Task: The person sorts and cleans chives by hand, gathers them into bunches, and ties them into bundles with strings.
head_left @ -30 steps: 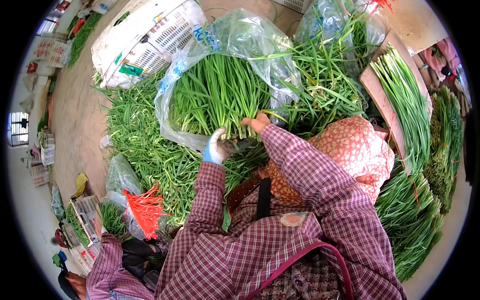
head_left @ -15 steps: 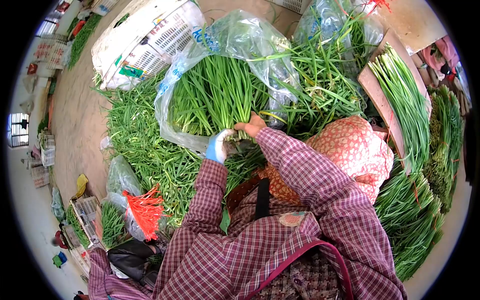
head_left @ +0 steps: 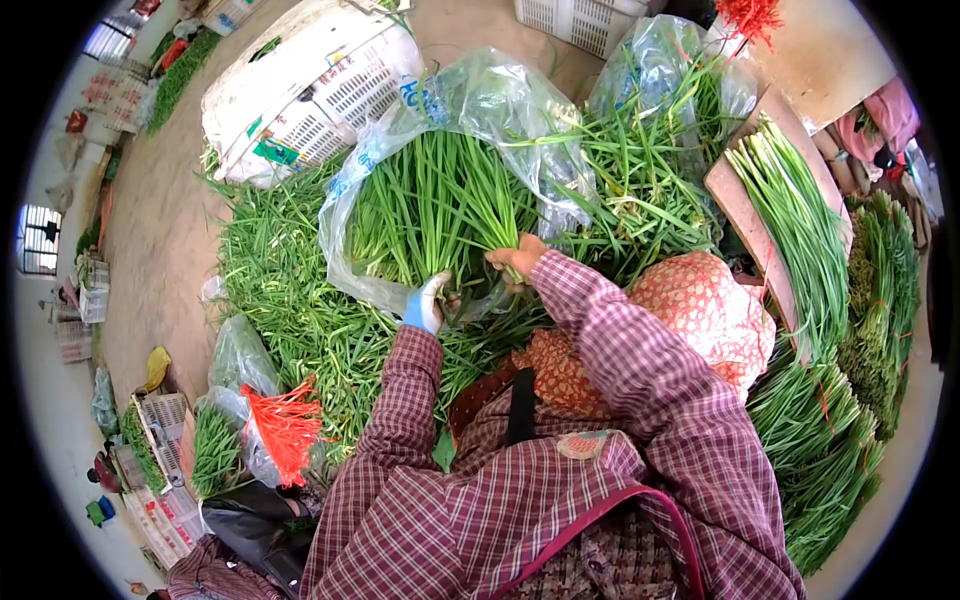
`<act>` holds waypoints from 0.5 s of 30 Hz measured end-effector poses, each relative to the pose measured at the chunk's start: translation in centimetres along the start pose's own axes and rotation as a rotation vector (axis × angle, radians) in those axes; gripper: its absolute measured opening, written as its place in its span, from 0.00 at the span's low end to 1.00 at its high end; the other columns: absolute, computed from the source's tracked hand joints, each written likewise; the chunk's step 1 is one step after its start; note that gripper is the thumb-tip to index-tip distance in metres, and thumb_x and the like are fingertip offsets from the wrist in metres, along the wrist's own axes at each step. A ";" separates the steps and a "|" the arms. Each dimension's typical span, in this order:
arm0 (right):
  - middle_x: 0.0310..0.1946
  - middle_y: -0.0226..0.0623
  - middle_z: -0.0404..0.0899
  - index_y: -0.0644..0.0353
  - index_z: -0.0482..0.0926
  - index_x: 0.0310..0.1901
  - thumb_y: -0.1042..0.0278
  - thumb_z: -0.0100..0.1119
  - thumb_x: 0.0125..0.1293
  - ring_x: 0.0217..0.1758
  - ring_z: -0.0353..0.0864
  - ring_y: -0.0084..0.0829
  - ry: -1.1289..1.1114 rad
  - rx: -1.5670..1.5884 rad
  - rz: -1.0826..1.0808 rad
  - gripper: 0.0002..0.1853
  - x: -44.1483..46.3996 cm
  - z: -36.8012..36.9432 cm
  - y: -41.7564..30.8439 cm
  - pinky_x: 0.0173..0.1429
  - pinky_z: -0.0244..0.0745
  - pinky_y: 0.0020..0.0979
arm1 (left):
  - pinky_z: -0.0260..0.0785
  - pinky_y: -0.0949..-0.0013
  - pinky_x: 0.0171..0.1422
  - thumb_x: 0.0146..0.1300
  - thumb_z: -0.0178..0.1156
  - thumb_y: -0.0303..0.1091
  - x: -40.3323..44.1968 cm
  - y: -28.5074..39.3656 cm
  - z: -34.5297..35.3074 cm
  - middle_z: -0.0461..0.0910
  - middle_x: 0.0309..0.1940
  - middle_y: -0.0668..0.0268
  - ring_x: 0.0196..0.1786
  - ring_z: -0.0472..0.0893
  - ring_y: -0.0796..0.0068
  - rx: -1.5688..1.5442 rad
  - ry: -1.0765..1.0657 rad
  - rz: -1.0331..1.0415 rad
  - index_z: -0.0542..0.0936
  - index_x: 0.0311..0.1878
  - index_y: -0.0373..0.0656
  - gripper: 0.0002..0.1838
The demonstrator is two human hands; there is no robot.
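Garlic chives [head_left: 415,215] fan out inside an open clear plastic bag [head_left: 345,225] in front of me. My left hand [head_left: 430,303], in a white and blue glove, is closed around the stem ends of one part, at the bag's near edge. A little to the right and farther up, my right hand [head_left: 517,258] is bare and closed on the stem ends of another part. The two parts spread apart at the stems, while their leaves point away from me into the bag. Some fingertips are hidden by the stems.
Loose chive leaves [head_left: 290,260] heap around the bag. A white crate [head_left: 340,90] stands beyond it at the left. To the right, sorted chives [head_left: 790,220] lie on a board [head_left: 735,185], near stacked bundles [head_left: 820,430]. Red ties [head_left: 283,430] hang at lower left.
My hands were close together at the stems and are now apart: the right one has moved rightward with some chives, the left slightly left and nearer. The view has shifted slightly.
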State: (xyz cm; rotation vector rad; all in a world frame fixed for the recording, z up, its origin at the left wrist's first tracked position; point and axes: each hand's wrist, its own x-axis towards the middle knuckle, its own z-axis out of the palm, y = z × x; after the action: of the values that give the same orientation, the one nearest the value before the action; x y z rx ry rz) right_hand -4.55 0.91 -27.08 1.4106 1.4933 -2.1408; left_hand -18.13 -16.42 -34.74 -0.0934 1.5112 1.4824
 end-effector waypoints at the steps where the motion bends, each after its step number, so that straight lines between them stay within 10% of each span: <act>1: 0.29 0.37 0.79 0.62 0.76 0.39 0.60 0.64 0.62 0.22 0.73 0.25 -0.086 -0.043 0.011 0.14 -0.8 -1.0 -0.2 0.28 0.77 0.28 | 0.74 0.69 0.36 0.60 0.62 0.40 0.8 -0.6 -0.7 0.76 0.40 0.62 0.33 0.76 0.71 0.007 0.019 -0.015 0.76 0.51 0.37 0.20; 4: 0.36 0.45 0.79 0.67 0.76 0.50 0.63 0.63 0.62 0.30 0.79 0.31 0.097 -0.724 -0.076 0.19 -6.3 -5.5 -3.2 0.36 0.80 0.31 | 0.74 0.71 0.36 0.61 0.61 0.39 3.1 -2.1 -2.5 0.79 0.37 0.61 0.33 0.77 0.71 -0.018 0.118 -0.017 0.78 0.49 0.40 0.17; 11: 0.34 0.36 0.79 0.68 0.70 0.56 0.67 0.65 0.58 0.28 0.77 0.24 0.014 -0.546 -0.592 0.26 -26.7 -15.2 -9.6 0.29 0.74 0.22 | 0.78 0.66 0.38 0.56 0.66 0.42 3.2 -1.2 -4.9 0.78 0.35 0.58 0.33 0.77 0.68 0.138 0.170 -0.135 0.78 0.50 0.40 0.21; 12: 0.32 0.33 0.77 0.68 0.70 0.56 0.66 0.65 0.58 0.27 0.74 0.22 0.071 -0.517 -0.381 0.26 -28.4 -15.5 -10.3 0.28 0.72 0.22 | 0.77 0.63 0.42 0.55 0.67 0.43 2.6 -0.4 -4.4 0.78 0.34 0.58 0.33 0.77 0.67 0.090 0.244 -0.238 0.78 0.48 0.40 0.22; 15: 0.29 0.31 0.75 0.67 0.71 0.52 0.65 0.64 0.61 0.23 0.72 0.20 0.211 -0.560 -0.240 0.22 -25.2 -16.8 -7.3 0.27 0.71 0.24 | 0.68 0.57 0.63 0.51 0.70 0.49 2.8 1.0 -7.7 0.72 0.57 0.46 0.59 0.73 0.53 0.672 -0.014 -0.092 0.67 0.62 0.32 0.41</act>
State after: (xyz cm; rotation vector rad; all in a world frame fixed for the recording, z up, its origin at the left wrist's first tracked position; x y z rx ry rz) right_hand 14.56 9.14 -3.89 1.3209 2.2124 -1.5140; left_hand -24.51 -20.79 -37.59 0.2447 1.8876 0.8406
